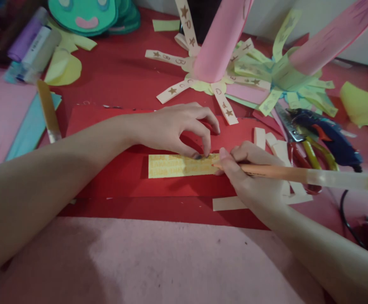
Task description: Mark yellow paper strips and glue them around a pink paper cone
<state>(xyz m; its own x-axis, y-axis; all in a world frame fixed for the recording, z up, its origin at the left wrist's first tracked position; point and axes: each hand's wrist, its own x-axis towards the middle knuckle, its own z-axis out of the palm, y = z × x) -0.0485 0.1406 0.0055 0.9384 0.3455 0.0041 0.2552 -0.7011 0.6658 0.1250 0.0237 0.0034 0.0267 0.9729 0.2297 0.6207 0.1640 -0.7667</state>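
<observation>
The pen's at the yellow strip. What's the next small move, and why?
Probably one short stroke with the orange pen, I'd judge: the right hand holds its tip at the right part of the yellow strip, which already bears orange writing, and the left hand has fingertips at the strip's upper edge, seemingly steadying it.

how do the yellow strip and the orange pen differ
The yellow strip is flat and bears lines of writing; the orange pen is a slim rod with a clear section. The yellow strip lies on red paper, while the orange pen is held in the right grip. Both are long and narrow.
</observation>
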